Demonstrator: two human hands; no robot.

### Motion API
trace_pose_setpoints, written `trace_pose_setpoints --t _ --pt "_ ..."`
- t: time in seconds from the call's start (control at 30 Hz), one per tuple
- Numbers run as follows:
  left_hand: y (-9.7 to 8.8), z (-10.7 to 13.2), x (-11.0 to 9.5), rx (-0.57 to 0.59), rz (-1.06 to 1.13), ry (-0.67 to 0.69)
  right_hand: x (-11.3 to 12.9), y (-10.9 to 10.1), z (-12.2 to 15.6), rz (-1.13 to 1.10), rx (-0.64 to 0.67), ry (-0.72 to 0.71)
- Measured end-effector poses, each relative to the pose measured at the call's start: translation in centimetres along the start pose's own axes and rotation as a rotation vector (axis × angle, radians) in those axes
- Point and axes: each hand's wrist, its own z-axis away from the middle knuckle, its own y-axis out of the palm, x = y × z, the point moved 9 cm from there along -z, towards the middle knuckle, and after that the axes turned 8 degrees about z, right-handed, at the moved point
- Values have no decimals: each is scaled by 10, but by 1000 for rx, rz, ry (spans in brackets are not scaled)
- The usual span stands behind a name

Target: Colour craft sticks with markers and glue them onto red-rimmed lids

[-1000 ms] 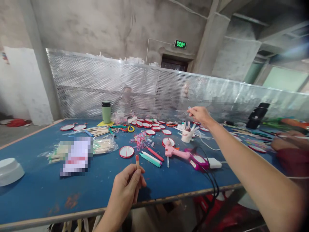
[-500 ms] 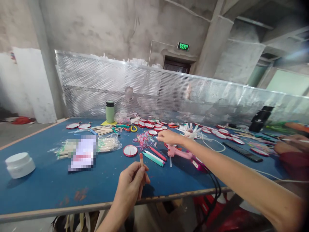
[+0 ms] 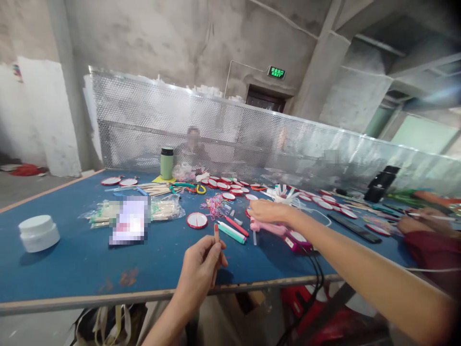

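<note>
My left hand is closed around a flat wooden stick with a red tip, held upright above the near part of the table. My right hand reaches across over a pink glue gun, its fingers bent down. The fingertips are mostly hidden, so I cannot tell whether it grips anything. Between the hands lie a turquoise marker and a red marker. A small round red-rimmed white disc and a tangle of coloured strings lie beyond.
A white jar and a blurred-out phone-like object are at left. Bagged sticks, a green bottle and more red-rimmed discs stand farther back. At right are a black phone, cords and a co-worker's hand.
My right hand has moved right, from beside the coloured strings to over the glue gun. My left hand still holds the wooden stick. The view has shifted slightly.
</note>
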Motion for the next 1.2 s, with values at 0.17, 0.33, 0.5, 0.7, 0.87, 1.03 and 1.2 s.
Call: trace_pose_setpoints --t 0.17,0.33,0.5,0.7,0.87,1.03,1.2 --pt "0 -1 0 5 -5 15 25 -13 44 -860 7 -153" --pt "0 1 -7 13 1 76 65 3 56 -1682 -167 -113" --pt "-3 3 -15 -10 -3 151 83 36 50 -1922 -433 24" --pt "-5 -2 -9 -38 -20 94 79 45 53 -2044 -541 -111" --pt "-2 -5 -1 -26 -54 -7 66 28 73 -1917 -761 -278" --pt "1 -4 -1 4 -100 -5 68 30 87 -1492 -983 -76" --pt "5 -3 -4 52 -153 25 86 27 90 -1272 -1043 -112"
